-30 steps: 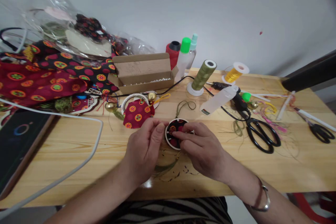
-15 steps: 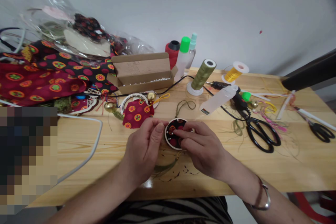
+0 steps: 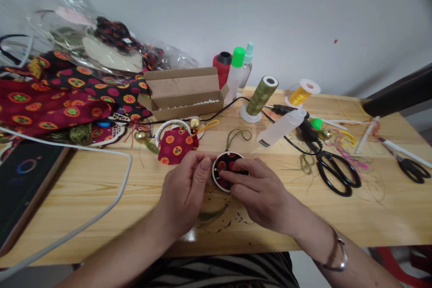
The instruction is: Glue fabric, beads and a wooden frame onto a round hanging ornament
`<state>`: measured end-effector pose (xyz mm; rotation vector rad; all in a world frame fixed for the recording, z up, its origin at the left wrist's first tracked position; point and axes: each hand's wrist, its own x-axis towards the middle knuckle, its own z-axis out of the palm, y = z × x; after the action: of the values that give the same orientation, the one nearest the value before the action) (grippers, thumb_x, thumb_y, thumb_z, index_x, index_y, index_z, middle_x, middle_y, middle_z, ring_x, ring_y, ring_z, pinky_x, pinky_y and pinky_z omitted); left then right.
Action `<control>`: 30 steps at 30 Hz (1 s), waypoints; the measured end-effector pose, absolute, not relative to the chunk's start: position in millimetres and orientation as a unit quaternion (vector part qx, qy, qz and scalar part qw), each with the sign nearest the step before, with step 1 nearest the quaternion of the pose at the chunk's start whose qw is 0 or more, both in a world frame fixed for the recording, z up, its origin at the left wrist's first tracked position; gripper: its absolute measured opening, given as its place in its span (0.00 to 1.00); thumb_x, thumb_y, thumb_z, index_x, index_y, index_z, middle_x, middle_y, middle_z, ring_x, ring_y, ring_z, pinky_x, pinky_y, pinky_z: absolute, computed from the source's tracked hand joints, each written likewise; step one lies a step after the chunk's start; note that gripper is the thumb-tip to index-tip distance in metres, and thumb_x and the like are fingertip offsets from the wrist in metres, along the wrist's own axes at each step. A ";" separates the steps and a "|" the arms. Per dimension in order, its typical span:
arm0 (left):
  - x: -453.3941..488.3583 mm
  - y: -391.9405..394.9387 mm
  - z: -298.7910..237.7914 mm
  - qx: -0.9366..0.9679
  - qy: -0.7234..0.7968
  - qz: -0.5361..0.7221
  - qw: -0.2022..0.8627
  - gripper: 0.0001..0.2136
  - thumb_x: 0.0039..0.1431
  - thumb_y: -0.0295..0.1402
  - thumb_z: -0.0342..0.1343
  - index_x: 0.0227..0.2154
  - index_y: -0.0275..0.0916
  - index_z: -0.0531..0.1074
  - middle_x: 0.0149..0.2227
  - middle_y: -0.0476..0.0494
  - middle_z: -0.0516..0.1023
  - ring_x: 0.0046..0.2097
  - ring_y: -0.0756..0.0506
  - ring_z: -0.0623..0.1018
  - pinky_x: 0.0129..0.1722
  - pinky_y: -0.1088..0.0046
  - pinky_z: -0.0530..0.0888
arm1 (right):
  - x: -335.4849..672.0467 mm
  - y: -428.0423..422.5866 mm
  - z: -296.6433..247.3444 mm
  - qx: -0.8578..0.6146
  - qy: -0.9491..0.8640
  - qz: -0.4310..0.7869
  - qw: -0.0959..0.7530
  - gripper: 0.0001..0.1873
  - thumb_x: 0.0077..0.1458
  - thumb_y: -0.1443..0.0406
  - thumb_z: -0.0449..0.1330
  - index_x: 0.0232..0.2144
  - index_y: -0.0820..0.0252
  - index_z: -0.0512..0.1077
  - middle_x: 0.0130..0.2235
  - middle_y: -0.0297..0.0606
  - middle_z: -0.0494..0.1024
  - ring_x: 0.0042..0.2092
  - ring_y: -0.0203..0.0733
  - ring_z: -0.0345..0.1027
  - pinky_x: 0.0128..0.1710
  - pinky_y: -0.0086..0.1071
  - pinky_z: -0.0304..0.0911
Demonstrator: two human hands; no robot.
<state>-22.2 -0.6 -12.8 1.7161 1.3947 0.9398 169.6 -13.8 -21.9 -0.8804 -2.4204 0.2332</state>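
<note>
A small round ornament [image 3: 221, 181] lies at the middle front, with a pale rim, dark flowered fabric and several pearly beads. A green cord loop [image 3: 239, 134] extends from its top, and a green tassel [image 3: 212, 216] trails below. My left hand [image 3: 185, 189] is curled against its left edge, thumb raised and fingertips partly hidden. My right hand [image 3: 261, 191] closes over the right side, one finger pressed on the fabric near a bead. Just beyond my left hand lies a flowered red fabric piece [image 3: 177, 145] over a pale ring.
Behind stand an open cardboard box [image 3: 189, 109] of beads, a green thread spool [image 3: 262, 96] and a yellow spool [image 3: 300, 94]. A clear bottle [image 3: 281, 128] lies by black-handled scissors [image 3: 339, 173] at right. A phone [image 3: 25, 184] and white cable [image 3: 123, 175] lie left.
My right hand's fingers have shifted slightly leftward and down over the ornament. My left hand stays where it was.
</note>
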 end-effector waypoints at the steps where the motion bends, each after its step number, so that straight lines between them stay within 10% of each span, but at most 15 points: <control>1: -22.3 -0.7 -12.9 0.665 0.542 0.364 0.363 0.09 0.65 0.36 0.44 0.36 0.42 0.68 0.29 0.55 0.77 0.27 0.53 0.72 0.30 0.80 0.68 | 169.6 -13.6 -21.9 -0.327 -0.901 0.083 0.273 0.10 0.48 0.78 0.55 0.28 0.61 0.69 0.49 0.33 0.76 0.51 0.47 0.61 0.47 0.40 0.61; 30: -22.5 -0.4 -13.8 0.676 0.542 0.365 0.341 0.09 0.65 0.35 0.44 0.36 0.43 0.68 0.26 0.56 0.76 0.27 0.54 0.73 0.29 0.81 0.68 | 171.1 -12.5 -25.8 -0.343 -0.899 0.088 0.258 0.11 0.48 0.79 0.54 0.30 0.61 0.69 0.51 0.36 0.75 0.51 0.48 0.61 0.48 0.42 0.63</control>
<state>-22.5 -0.4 -13.8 1.7598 1.4092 0.9495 171.1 -12.5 -25.8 -0.9296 -2.4375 0.2379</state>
